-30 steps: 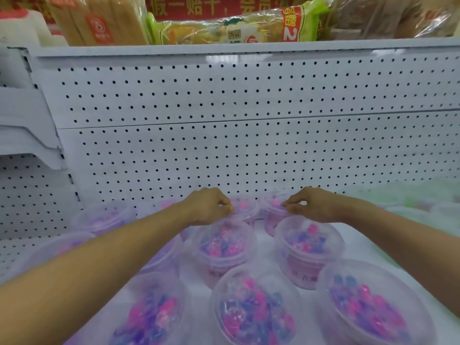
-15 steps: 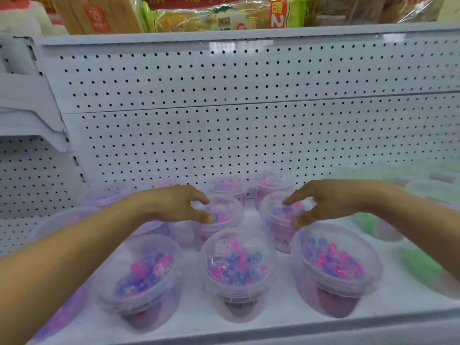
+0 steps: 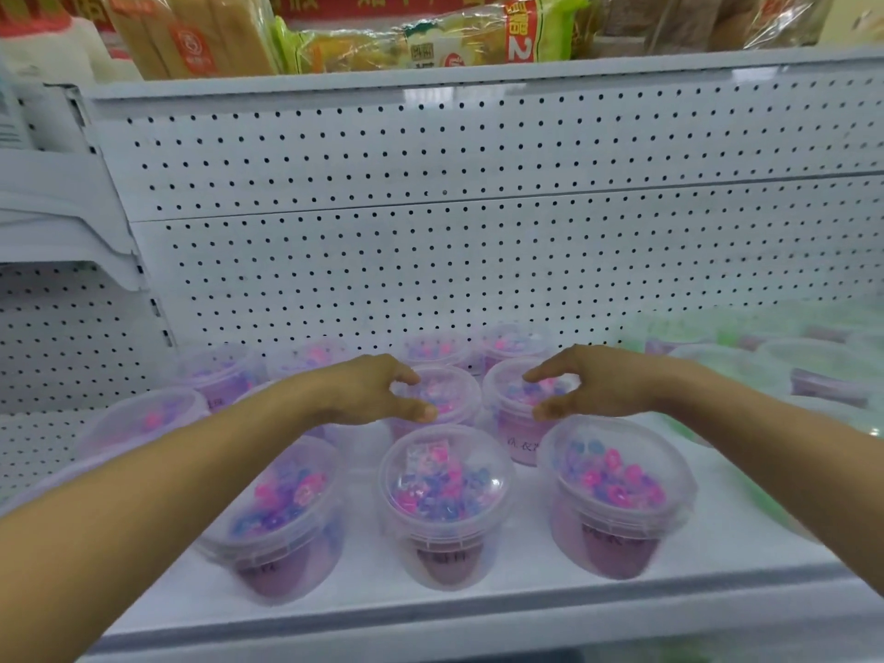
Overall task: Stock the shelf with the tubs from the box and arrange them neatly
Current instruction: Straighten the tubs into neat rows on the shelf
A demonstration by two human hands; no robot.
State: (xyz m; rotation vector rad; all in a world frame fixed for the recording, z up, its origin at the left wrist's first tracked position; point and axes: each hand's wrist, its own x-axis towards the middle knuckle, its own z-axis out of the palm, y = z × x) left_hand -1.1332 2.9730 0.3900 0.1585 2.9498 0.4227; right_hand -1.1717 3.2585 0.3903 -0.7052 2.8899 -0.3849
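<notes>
The tubs (image 3: 446,500) are clear, shiny plastic. The shelf (image 3: 478,610) looks smooth and white. The bags (image 3: 421,40) at the top are crinkly and glossy.

Tubs (image 3: 446,495): clear plastic, filled with pink, blue and purple beads, purple label on the lower body. Shelf (image 3: 478,610): white. Back panel (image 3: 430,260): white, regular grid of small black holes. Right-side tubs (image 3: 746,370): greenish, blurred. Packets above (image 3: 430,40): yellow-green and tan wrap, red print.

left hand (image 3: 368,392), right hand (image 3: 598,387), fingers curled apart
</notes>
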